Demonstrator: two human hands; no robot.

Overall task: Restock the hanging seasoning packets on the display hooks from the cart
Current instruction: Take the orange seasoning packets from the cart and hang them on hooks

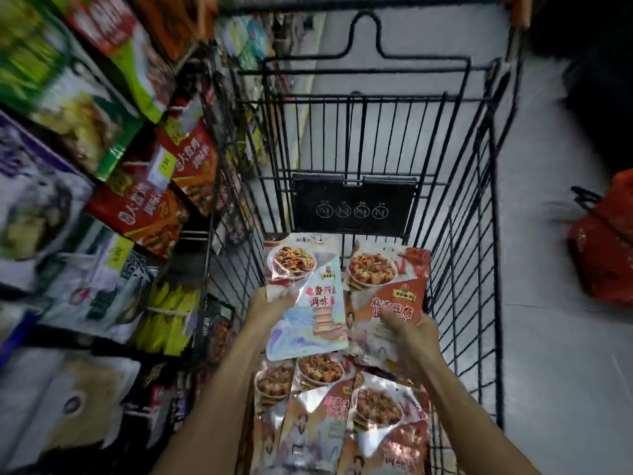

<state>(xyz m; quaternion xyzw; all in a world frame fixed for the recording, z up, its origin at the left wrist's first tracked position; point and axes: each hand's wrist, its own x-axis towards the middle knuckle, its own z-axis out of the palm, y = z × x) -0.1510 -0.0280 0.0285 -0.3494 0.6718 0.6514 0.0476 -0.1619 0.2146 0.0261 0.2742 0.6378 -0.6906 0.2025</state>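
Note:
Both my arms reach down into a black wire cart. My left hand grips the left edge of a pale blue seasoning packet with a dish picture and a tower drawing. My right hand holds an orange-red tofu seasoning packet by its lower part. Both packets are lifted above several more packets lying in the cart bottom. Hanging packets on display hooks fill the rack at the left, blurred.
The rack of hanging goods runs along the whole left side, close to the cart. The cart's folded black seat flap stands at its far end. A red bag lies on the pale floor at the right.

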